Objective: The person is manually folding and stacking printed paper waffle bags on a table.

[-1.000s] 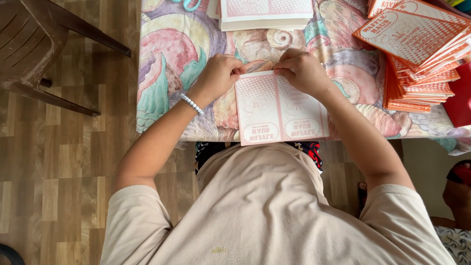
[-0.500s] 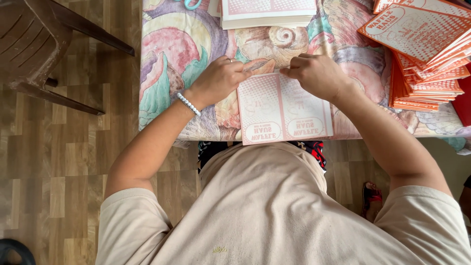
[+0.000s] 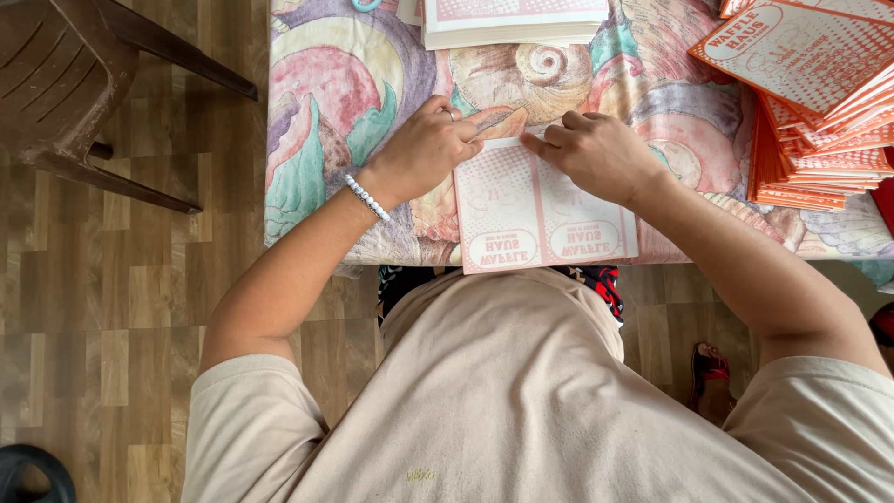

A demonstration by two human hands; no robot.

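head view: pink printed sheet (image 3: 540, 210) lies flat at the counter (image 3: 326, 121) near edge. left hand (image 3: 424, 149) presses the sheet's far left corner, fingers curled; right hand (image 3: 601, 154) pinches its far edge. folding appears underway. beyond the sheet, a paper stack (image 3: 512, 20); right of it, orange sheets (image 3: 819, 84).

Under both grips: matt paper sheet (image 3: 545, 210), smooth, pale pink print. Beneath it the surface (image 3: 335, 112) wears a printed cloth cover, soft-looking, slight sheen. Right of the right grip: stack of orange card sheets (image 3: 810, 102), matt. Left-wrist bracelet (image 3: 369, 197): glossy white beads. Floor (image 3: 121, 298): wood-look planks, semi-gloss. Chair (image 3: 65, 84): brown moulded plastic.
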